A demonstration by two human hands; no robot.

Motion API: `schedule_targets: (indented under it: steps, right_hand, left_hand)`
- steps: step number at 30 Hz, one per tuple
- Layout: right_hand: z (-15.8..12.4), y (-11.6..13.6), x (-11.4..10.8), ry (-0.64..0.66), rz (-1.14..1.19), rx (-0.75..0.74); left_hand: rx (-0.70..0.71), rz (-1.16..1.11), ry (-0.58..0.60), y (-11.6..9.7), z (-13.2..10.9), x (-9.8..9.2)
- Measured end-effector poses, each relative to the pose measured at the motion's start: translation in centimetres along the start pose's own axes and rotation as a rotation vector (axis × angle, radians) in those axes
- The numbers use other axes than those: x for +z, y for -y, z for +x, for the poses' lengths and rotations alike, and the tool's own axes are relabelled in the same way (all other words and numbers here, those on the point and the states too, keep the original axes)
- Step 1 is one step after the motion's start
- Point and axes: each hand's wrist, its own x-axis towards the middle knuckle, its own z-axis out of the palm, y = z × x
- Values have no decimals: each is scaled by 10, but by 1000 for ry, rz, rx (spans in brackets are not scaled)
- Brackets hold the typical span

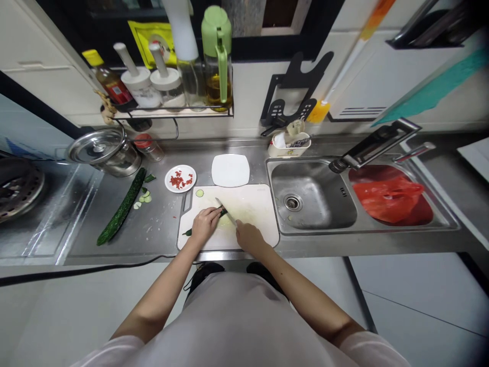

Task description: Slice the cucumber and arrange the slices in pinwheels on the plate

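Note:
My right hand [250, 238] is closed round the handle of a kitchen knife [231, 217], whose blade points up and left over the white cutting board [263, 204]. Bent over the board, my left hand [205, 224] presses on a dark green vegetable piece [223, 211] right beside the blade. Most of that piece is hidden under the fingers, so its kind is unclear. Another dark green bit [187, 232] shows at the left of this hand. Near the board's upper left corner lies a pale round cucumber slice [199, 193].
Left on the counter are a whole cucumber [123, 206], pale slices [144, 196] and a lidded pot [110, 153]. Behind the board stand a plate of chopped red pieces [168, 179] and a white plate [230, 170]. The sink [313, 204] is at right, with a red bag [387, 199].

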Motion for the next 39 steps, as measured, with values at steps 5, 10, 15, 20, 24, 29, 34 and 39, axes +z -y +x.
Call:
schedule_targets:
  steps: [5, 10, 15, 20, 24, 29, 34, 39]
  right_hand:
    - [-5, -3, -1, 25, 8, 2]
    - [3, -1, -1, 24, 7, 1]
    - [12, 3, 1, -6, 27, -12]
    - [20, 8, 2, -36, 27, -28]
    - [18, 6, 3, -33, 27, -33]
    - [7, 0, 3, 10, 46, -13]
    - [10, 0, 2, -4, 35, -16]
    - [22, 4, 6, -36, 30, -40]
  left_hand:
    - [11, 33, -5, 1, 0, 1]
    - [19, 20, -4, 1, 1, 1]
    - [15, 36, -8, 2, 0, 1]
    - [21, 35, -8, 1, 0, 0]
    - [13, 33, -10, -2, 1, -2]
    - [16, 22, -13, -4, 2, -4]
    - [18, 30, -13, -1, 1, -1]
    - [17, 34, -14, -1, 1, 0]
